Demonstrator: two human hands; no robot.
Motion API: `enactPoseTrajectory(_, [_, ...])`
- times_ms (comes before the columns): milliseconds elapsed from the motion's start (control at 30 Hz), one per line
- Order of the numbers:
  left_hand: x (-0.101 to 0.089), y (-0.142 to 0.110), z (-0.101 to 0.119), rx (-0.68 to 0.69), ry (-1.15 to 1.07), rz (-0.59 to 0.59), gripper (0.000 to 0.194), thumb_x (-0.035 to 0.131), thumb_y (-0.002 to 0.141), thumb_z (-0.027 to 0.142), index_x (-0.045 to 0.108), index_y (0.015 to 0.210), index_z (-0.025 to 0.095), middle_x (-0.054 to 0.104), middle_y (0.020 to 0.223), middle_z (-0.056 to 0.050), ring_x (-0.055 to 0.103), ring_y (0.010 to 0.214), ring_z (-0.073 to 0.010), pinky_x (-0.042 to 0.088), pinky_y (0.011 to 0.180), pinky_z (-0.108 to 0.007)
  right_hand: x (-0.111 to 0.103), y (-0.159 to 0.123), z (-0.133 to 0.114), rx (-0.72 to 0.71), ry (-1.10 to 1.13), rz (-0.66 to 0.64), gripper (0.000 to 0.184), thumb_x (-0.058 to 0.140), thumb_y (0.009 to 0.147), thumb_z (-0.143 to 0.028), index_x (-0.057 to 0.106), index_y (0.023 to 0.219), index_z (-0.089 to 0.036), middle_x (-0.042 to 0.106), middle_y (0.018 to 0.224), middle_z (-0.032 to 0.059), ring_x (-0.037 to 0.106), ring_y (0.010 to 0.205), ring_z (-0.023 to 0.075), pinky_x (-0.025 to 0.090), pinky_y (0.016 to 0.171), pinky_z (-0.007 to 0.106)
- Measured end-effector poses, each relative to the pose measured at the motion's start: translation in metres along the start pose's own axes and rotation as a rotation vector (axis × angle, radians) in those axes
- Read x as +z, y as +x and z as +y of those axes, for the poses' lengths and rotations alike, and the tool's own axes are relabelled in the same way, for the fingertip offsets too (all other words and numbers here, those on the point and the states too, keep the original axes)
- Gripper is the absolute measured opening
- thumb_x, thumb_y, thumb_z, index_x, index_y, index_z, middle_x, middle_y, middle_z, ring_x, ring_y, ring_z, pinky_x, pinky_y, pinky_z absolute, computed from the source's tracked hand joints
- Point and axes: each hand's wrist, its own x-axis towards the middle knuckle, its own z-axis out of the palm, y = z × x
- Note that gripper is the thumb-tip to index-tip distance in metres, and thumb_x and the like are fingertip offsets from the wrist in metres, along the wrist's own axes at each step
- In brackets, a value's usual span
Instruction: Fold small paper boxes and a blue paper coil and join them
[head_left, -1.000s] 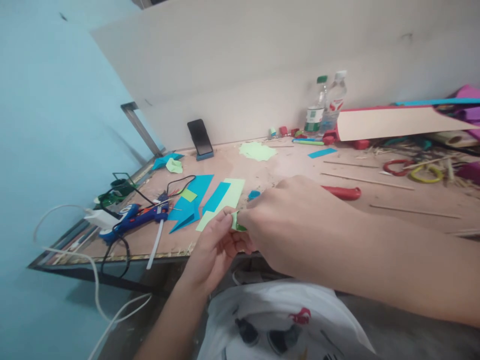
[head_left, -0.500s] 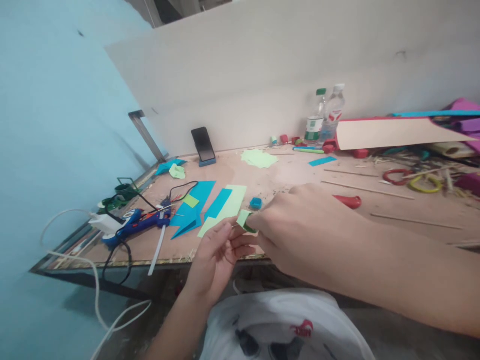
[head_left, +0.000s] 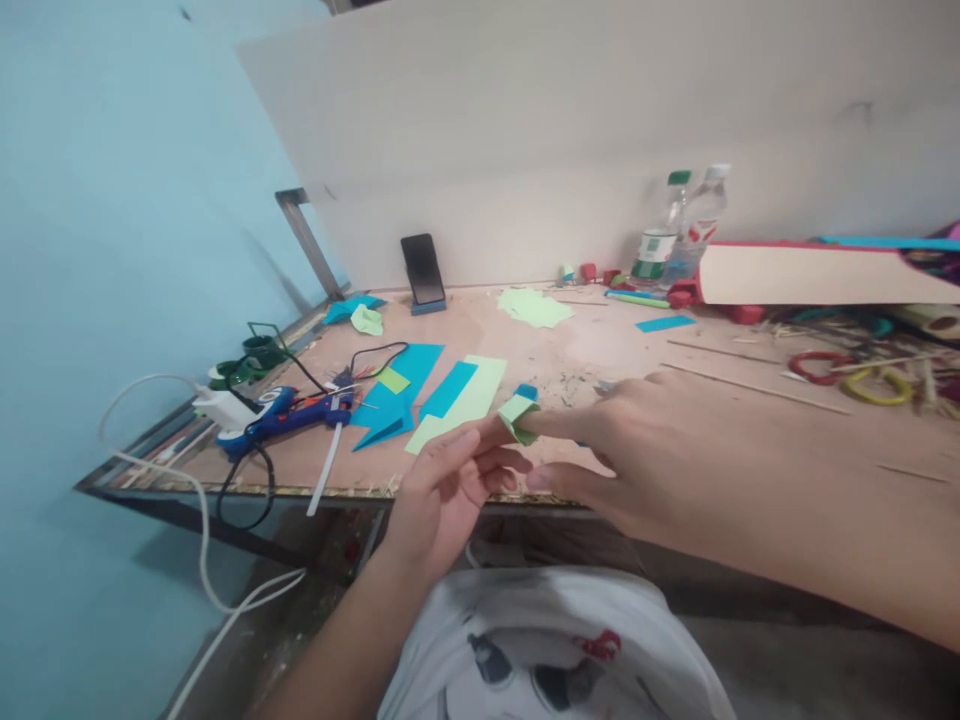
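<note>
A small light-green paper piece (head_left: pixel 517 417), bent into a loop, sits between the index fingertips of my two hands. My left hand (head_left: pixel 450 490) supports it from the left, index finger at the loop, thumb resting along that finger and the other fingers curled. From the right, my right hand (head_left: pixel 637 450) stretches its index finger against the paper, its thumb apart below. Just behind the loop is a small blue folded paper piece (head_left: pixel 527 391), partly covered. Blue paper sheets (head_left: pixel 427 365) and a light-green sheet (head_left: pixel 486 380) lie beyond my left hand.
A blue glue gun (head_left: pixel 315 412) with a white glue stick lies at the left, near a power plug (head_left: pixel 225 408) and cables. At the back stand a phone (head_left: pixel 424 268) and two bottles (head_left: pixel 656 250). Thin sticks (head_left: pixel 757 388) and scissors (head_left: pixel 877 385) lie at the right.
My right hand has opened from a bent grip, its index finger now straight at the paper loop. The loop shows more plainly. The view has shifted slightly left.
</note>
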Motion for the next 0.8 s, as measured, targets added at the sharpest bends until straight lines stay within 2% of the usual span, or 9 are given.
enactPoseTrajectory(233, [-0.003,0.001,0.002,-0.019,-0.023,0.004,0.024,0.078,0.084,0.03,0.085,0.098,0.012,0.083,0.098,-0.012,0.076,0.082,-0.0211,0.059,0.07,-0.027,-0.003,0.003,-0.004,0.019,0.005,-0.056,0.024,0.063,0.1,-0.041,0.078,0.091,-0.024,0.057,0.05,-0.0018,0.041,0.046,0.0143,0.017,0.054,0.029])
enactPoseTrajectory(333, [-0.003,0.001,0.003,-0.021,-0.015,0.004,0.026,0.082,0.08,0.029,0.084,0.099,0.012,0.083,0.1,-0.013,0.077,0.084,-0.0214,0.06,0.071,-0.026,-0.007,0.005,-0.005,0.046,0.012,-0.108,0.026,0.064,0.1,-0.042,0.078,0.088,-0.023,0.06,0.053,-0.0004,0.043,0.048,0.0148,0.017,0.054,0.029])
enactPoseTrajectory(400, [-0.002,0.001,0.003,-0.019,-0.011,0.027,0.022,0.087,0.077,0.026,0.083,0.095,0.013,0.082,0.094,-0.01,0.077,0.079,-0.0198,0.06,0.065,-0.024,-0.008,0.005,-0.004,0.036,0.042,-0.096,0.028,0.063,0.101,-0.041,0.078,0.085,-0.023,0.061,0.054,0.0,0.044,0.049,0.0147,0.018,0.054,0.029])
enactPoseTrajectory(500, [-0.002,0.001,0.001,0.025,0.017,0.088,0.021,0.094,0.072,0.024,0.08,0.086,0.017,0.081,0.081,-0.003,0.076,0.067,-0.0157,0.057,0.053,-0.019,-0.007,0.002,-0.002,-0.01,0.117,-0.05,0.026,0.063,0.101,-0.037,0.078,0.085,-0.024,0.061,0.054,-0.0008,0.047,0.05,0.0144,0.02,0.054,0.028])
enactPoseTrajectory(633, [0.0,0.003,-0.002,0.064,0.05,0.062,0.035,0.099,0.067,0.028,0.076,0.091,0.017,0.081,0.082,-0.002,0.079,0.071,-0.0177,0.062,0.057,-0.019,-0.005,-0.002,0.001,-0.006,0.248,-0.085,0.014,0.066,0.097,-0.027,0.079,0.093,-0.025,0.069,0.062,-0.0018,0.051,0.05,0.0129,0.024,0.054,0.028])
enactPoseTrajectory(700, [0.0,0.004,-0.002,0.07,0.03,0.053,0.039,0.099,0.068,0.029,0.073,0.093,0.017,0.08,0.081,-0.001,0.08,0.071,-0.0171,0.061,0.057,-0.017,-0.002,-0.005,0.002,-0.019,0.371,-0.086,0.017,0.065,0.096,-0.021,0.079,0.103,-0.026,0.074,0.071,-0.002,0.056,0.055,0.0126,0.028,0.055,0.026])
enactPoseTrajectory(800, [0.001,0.004,-0.001,0.072,-0.001,0.1,0.043,0.099,0.068,0.029,0.071,0.098,0.018,0.081,0.084,0.0,0.08,0.07,-0.0152,0.061,0.058,-0.015,0.007,-0.012,0.004,-0.017,0.554,-0.001,0.023,0.063,0.098,-0.019,0.079,0.112,-0.028,0.076,0.075,-0.003,0.06,0.058,0.0123,0.037,0.058,0.024])
